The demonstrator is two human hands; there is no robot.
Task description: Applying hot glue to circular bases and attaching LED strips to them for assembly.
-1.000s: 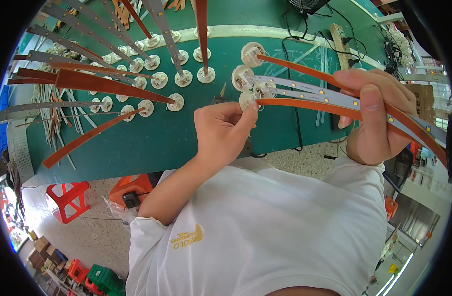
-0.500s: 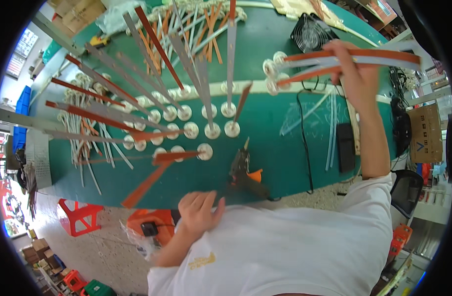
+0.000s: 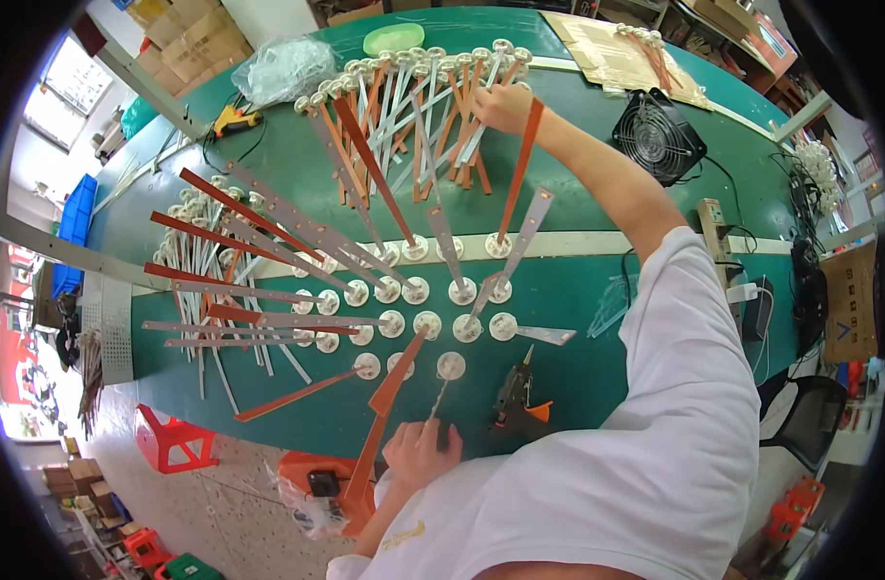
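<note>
My right hand (image 3: 505, 106) reaches to the far side of the table, its fingers closed around strips with round white ends at a pile of grey and orange strips (image 3: 394, 126). At the near edge my left hand (image 3: 423, 452) holds nothing that I can see; its fingers are loosely bent, the thumb apart. A thin strip (image 3: 441, 398) runs from a white disc (image 3: 451, 365) down to its fingertips; whether they touch I cannot tell. Several more grey and orange strips stand or lean on white discs in rows, one orange strip (image 3: 389, 382) just left of this hand.
A glue gun (image 3: 515, 391) with an orange trigger lies right of my left hand. Beyond my right arm are a black fan (image 3: 658, 137) and a cardboard sheet (image 3: 607, 63). Another strip pile (image 3: 205, 261) lies at left. A power strip (image 3: 713, 227) and cables are at right.
My right hand has swung from the right side with a bundle of disc-ended strips to the far pile. My view has shifted; the left hand stays at the near edge.
</note>
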